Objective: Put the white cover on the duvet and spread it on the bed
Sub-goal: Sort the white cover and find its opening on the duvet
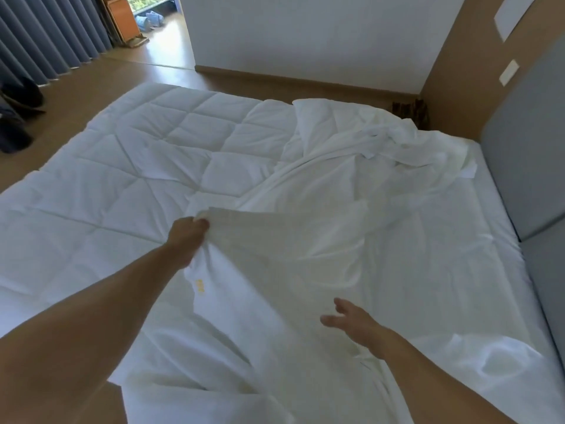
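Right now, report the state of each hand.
The left hand is closed, gripping a raised edge of the white cover.
The right hand is open, fingers spread, holding nothing.

White cover [305, 270]: thin smooth cloth, slightly sheeny, creased. Duvet [137, 166]: quilted matt cloth, stitched in squares. Headboard [526, 166]: grey matt fabric. Floor [91, 87]: smooth wood-look.
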Tool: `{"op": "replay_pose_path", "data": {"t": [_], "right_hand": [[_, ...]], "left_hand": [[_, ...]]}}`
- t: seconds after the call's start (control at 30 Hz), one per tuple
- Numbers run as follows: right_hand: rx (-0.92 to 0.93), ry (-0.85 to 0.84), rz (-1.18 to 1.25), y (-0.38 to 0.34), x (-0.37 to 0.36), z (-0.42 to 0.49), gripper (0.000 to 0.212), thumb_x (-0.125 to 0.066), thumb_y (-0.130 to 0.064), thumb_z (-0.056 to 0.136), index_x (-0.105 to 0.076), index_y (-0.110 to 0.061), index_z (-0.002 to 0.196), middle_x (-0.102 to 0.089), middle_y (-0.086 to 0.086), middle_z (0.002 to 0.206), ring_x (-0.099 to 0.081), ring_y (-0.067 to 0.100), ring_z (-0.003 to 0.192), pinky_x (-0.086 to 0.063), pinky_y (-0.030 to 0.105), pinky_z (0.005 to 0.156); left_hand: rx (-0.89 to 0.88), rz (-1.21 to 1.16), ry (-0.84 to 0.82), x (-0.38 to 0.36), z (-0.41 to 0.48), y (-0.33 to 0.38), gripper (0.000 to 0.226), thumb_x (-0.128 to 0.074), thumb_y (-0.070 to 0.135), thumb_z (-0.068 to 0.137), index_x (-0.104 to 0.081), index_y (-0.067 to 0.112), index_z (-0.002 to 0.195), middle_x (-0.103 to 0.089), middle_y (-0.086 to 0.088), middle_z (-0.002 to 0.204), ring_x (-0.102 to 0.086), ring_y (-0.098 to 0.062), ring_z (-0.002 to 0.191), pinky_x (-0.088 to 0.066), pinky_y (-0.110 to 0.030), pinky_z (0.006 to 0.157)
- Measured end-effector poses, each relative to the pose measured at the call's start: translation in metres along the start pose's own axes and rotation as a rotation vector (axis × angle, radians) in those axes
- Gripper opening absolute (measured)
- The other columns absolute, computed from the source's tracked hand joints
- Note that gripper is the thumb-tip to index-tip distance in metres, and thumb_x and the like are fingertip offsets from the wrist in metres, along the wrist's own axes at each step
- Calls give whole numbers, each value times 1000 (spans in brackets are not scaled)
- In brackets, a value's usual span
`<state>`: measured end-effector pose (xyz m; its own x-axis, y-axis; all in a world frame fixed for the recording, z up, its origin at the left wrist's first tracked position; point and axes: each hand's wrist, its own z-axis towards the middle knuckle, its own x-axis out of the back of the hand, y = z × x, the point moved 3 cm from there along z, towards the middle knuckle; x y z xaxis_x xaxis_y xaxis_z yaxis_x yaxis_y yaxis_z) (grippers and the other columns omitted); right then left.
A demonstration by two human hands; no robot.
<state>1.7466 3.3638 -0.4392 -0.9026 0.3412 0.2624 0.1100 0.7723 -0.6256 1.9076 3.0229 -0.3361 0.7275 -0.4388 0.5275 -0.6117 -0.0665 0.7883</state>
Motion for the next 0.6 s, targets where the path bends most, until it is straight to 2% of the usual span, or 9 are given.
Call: {"op": "replay_pose_path", "data": {"t": [0.1,0.2,0.3,0.4,0.5,0.6], "right_hand": [[-81,-80,-344,38,-6,13,66,-43,-53,100,-31,-16,154,-32,2,159,-34,19,144,-26,29,115],[-175,-103,-415,59,6,19,62,-29,-50,105,-34,-10,152,-33,6,159,-34,21,144,-27,26,114],[-253,8,-219,43,35,35,69,-34,-51,104,-27,-4,153,-27,11,161,-31,26,145,-29,32,114],[-135,297,21,-2,79,72,65,-49,-44,101,-34,-6,150,-36,14,155,-39,31,140,-34,40,114],[-63,483,282,-42,123,114,66,-60,-40,96,-37,-9,149,-43,14,149,-48,35,129,-46,50,104],[-137,536,457,-58,150,160,71,-65,-42,93,-37,-7,148,-44,14,146,-51,35,119,-54,49,88]], "left_hand": [[-28,112,141,17,15,19,30,-49,17,94,-63,-1,113,-61,-19,107,-58,-35,99,-39,-34,76],[-6,187,174,18,29,19,31,-45,14,97,-60,0,120,-57,-17,109,-56,-38,109,-39,-35,79],[59,151,147,0,41,10,31,-46,13,95,-61,-2,118,-60,-24,114,-57,-38,101,-44,-40,83],[83,146,13,-28,50,11,23,-51,15,95,-63,-1,107,-61,-19,99,-56,-29,78,-44,-33,65],[90,96,-119,-59,58,18,15,-52,15,97,-61,5,102,-62,-17,99,-56,-27,78,-44,-34,68],[122,-26,-225,-86,70,23,13,-59,18,95,-67,9,97,-66,-14,94,-60,-27,82,-47,-34,73]]}}
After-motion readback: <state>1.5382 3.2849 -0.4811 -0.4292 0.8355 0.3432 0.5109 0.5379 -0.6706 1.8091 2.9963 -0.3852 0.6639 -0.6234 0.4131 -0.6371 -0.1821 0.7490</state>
